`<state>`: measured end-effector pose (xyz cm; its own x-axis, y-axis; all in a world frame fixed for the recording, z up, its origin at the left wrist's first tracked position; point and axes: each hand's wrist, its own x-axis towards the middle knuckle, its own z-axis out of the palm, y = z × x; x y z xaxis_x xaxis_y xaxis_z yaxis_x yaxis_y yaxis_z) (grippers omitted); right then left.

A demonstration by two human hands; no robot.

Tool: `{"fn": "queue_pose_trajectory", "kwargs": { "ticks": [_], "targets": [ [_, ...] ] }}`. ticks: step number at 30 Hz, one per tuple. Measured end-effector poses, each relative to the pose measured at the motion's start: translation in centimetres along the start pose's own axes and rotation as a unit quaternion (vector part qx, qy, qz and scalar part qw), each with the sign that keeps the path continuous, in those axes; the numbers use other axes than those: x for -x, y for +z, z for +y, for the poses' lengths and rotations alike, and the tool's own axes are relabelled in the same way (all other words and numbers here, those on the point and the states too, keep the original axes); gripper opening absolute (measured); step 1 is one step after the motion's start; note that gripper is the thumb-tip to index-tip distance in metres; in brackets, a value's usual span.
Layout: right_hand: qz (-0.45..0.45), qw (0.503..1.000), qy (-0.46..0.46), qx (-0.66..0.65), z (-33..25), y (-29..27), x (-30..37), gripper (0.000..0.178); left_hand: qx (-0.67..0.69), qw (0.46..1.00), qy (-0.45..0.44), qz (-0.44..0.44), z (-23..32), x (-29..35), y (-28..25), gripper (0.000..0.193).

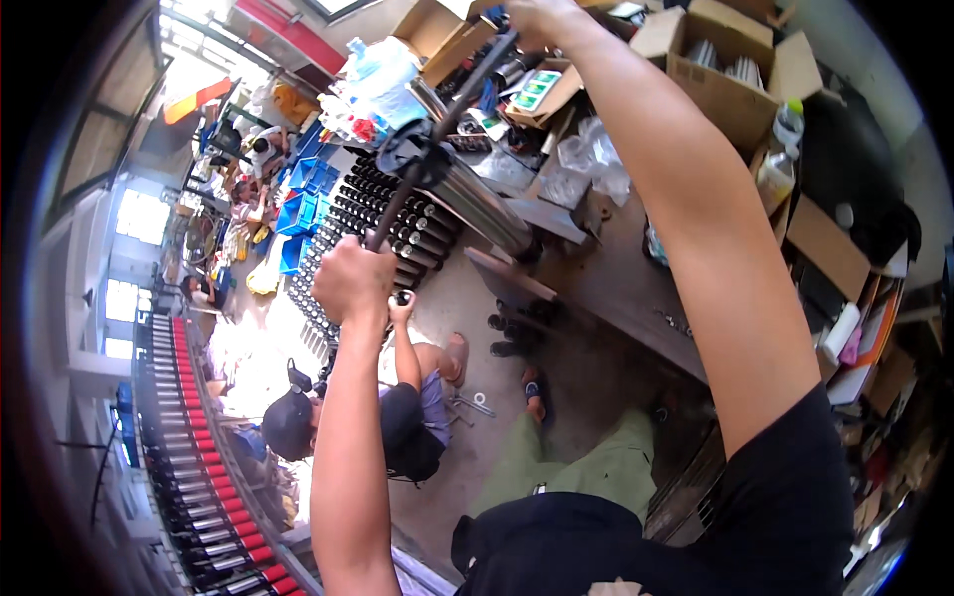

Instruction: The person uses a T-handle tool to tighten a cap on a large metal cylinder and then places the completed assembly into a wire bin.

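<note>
A long dark bar slants across the upper middle of the view. Around its near left end my left hand is closed. My right hand grips the far end at the top edge, where its fingers are partly cut off. Between my hands the bar crosses a dark round fitting on the end of a shiny metal cylinder. The cylinder stands slanted in the view beside the workbench. How the bar joins the fitting I cannot tell.
Rows of black-ended metal cylinders stand beyond my left hand. A co-worker in a dark cap crouches below my left forearm, holding a cylinder. Red-ended rods line a rack at left. Cardboard boxes and plastic bags crowd the bench.
</note>
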<state>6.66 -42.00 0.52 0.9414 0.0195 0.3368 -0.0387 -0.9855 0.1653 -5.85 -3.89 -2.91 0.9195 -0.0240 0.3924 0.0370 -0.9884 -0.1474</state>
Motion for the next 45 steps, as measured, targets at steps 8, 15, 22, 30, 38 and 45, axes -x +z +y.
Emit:
{"fn": "queue_pose_trajectory", "kwargs": {
  "ticks": [8, 15, 22, 30, 38, 45],
  "targets": [
    [0.027, 0.976, 0.204, 0.068, -2.8, -5.4, 12.2, 0.044, 0.029, 0.969, 0.142, 0.199, -4.5, -5.7, 8.4, 0.044],
    [-0.035, 0.914, 0.394, 0.090, -10.7, -11.7, 22.0, 0.041, 0.166, 0.881, 0.342, 0.281, -3.0, -15.7, 12.5, 0.042],
    [0.058, 0.862, 0.445, 0.235, -16.4, -10.6, 28.3, 0.043, 0.363, 0.731, 0.472, 0.333, 3.1, -22.1, 14.0, 0.030],
    [-0.056, 0.777, 0.591, 0.207, -25.6, -14.7, 24.7, 0.031, 0.489, 0.637, 0.478, 0.355, 5.9, -24.5, 16.6, 0.030],
    [-0.002, 0.769, 0.598, 0.226, -32.6, -14.5, 24.6, 0.020, 0.547, 0.511, 0.577, 0.326, 8.6, -26.1, 15.3, 0.025],
    [-0.047, 0.801, 0.588, 0.103, -32.1, -17.1, 26.4, 0.020, 0.460, 0.639, 0.558, 0.261, 8.5, -23.9, 15.4, 0.039]
  ]
}}
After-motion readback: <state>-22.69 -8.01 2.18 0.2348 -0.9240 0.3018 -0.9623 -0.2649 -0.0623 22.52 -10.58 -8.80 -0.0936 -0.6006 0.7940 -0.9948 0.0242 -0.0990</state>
